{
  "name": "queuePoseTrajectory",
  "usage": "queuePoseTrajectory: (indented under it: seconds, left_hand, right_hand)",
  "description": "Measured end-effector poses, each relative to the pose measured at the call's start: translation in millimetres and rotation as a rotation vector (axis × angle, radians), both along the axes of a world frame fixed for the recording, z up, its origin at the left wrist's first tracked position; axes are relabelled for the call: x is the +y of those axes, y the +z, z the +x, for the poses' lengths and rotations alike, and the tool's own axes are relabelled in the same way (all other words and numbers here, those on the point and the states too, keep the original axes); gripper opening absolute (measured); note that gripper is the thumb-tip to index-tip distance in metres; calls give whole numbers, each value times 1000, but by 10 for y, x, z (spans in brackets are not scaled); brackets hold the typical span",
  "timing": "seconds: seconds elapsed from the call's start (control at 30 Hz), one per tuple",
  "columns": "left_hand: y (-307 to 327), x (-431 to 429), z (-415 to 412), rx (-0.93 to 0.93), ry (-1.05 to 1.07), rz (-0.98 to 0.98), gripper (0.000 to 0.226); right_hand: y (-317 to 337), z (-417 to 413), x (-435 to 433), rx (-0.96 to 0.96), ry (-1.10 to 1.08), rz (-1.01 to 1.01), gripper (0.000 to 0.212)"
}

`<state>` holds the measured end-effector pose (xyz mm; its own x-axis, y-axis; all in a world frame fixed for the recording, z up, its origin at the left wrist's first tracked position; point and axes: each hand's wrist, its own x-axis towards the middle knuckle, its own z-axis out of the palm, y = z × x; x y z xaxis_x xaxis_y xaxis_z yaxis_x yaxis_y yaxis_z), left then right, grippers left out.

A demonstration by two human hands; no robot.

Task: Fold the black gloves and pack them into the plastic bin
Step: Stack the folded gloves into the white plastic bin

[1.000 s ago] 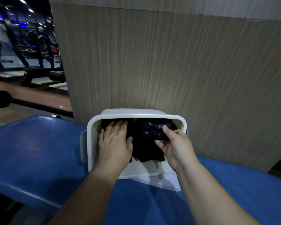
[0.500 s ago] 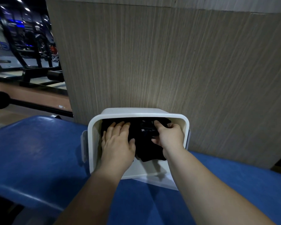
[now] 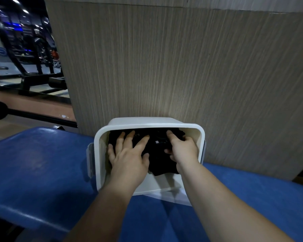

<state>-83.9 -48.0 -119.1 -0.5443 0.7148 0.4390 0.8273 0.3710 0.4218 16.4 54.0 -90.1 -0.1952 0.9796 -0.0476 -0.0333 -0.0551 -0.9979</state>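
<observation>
The white plastic bin (image 3: 99, 151) sits on a blue padded bench against a wood-grain wall. Black gloves (image 3: 160, 159) lie inside it, a dark heap with a small pale label showing. My left hand (image 3: 128, 154) rests flat on the left part of the heap, fingers straight and spread. My right hand (image 3: 181, 150) is deep in the bin's right side, gripping the gloves with curled fingers, thumb on top. Much of the gloves is hidden under both hands.
The blue bench (image 3: 42, 172) stretches left and right of the bin. A white lid or sheet (image 3: 173, 198) pokes out under the bin's near edge. The wood-grain wall (image 3: 182, 67) rises right behind it. Gym machines (image 3: 24, 58) stand far left.
My right hand has gone forward and down into the bin with the glove, pushing it onto the heap. My left hand has spread its fingers a little and stays pressed on the gloves.
</observation>
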Motion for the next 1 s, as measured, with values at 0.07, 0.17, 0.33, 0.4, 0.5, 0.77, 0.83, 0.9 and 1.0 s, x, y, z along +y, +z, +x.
queuePoseTrajectory:
  seconds: [0.07,0.17,0.33,0.4,0.5,0.77,0.83,0.9,1.0]
  left_hand:
    - [-3,6,4,3,4,2,55]
    - [-2,20,2,-7,2,28,54]
    - [-6,46,-2,-20,-7,54,53]
    - [-10,45,-9,-27,-9,67,53]
    - [-7,36,-24,-37,-8,62,54]
    - [-7,15,-51,-21,-12,84,55]
    - [-3,-2,-48,-30,-20,109,56]
    - [1,-23,-40,-38,-27,128,57]
    - [28,-76,-3,-59,-50,142,56]
  right_hand:
    - [-30,35,-22,60,49,-14,34]
    - [-77,63,-31,131,97,-25,29]
    - [-97,-18,31,160,31,-23,36]
    - [-94,-82,54,141,1,-14,40]
    - [-87,-146,78,80,-36,-4,40]
    - [-120,-75,10,-35,-63,84,39]
    - [-109,-25,-32,-47,-53,105,34]
    - [-113,41,-79,-70,-43,139,30]
    - [-142,174,-157,-130,-47,197,35]
